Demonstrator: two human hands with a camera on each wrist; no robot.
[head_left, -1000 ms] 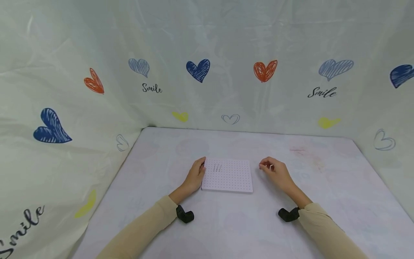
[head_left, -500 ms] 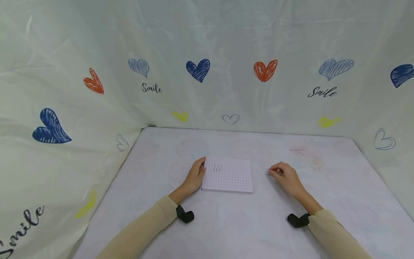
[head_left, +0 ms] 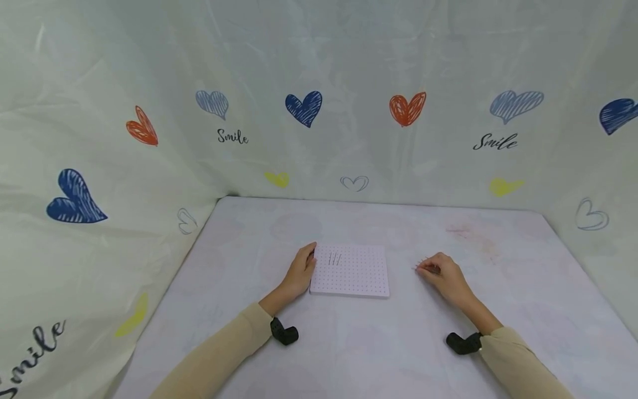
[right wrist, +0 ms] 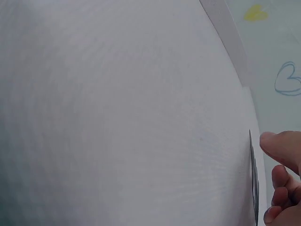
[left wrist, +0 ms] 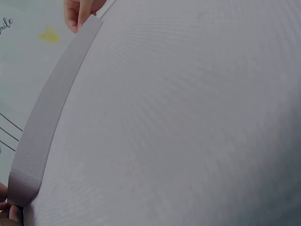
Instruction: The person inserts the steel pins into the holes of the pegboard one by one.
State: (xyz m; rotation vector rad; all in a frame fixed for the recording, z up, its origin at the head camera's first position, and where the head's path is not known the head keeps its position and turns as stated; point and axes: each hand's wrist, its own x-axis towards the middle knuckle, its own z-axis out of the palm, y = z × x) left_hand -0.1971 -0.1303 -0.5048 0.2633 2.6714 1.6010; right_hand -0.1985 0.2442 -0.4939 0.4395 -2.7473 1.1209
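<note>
A pale perforated board lies on the table, rows of small holes covering its top. Three thin dark pins stand in it near the upper left, and the pins also rise past the board's edge in the left wrist view. My left hand grips the board's left side. Well to the right of the board, my right hand is low over several thin metal pins lying on the table, bent fingers right at them. I cannot tell whether it pinches one.
The white table reaches back to a pale curtain printed with hearts and "Smile" lettering. Reddish smudges mark the tabletop at the back right. Black wrist cameras stick out beside both wrists.
My right hand has moved right, away from the board, and down to the table, where thin pins now show at its fingertips. My left hand and the board stay put.
</note>
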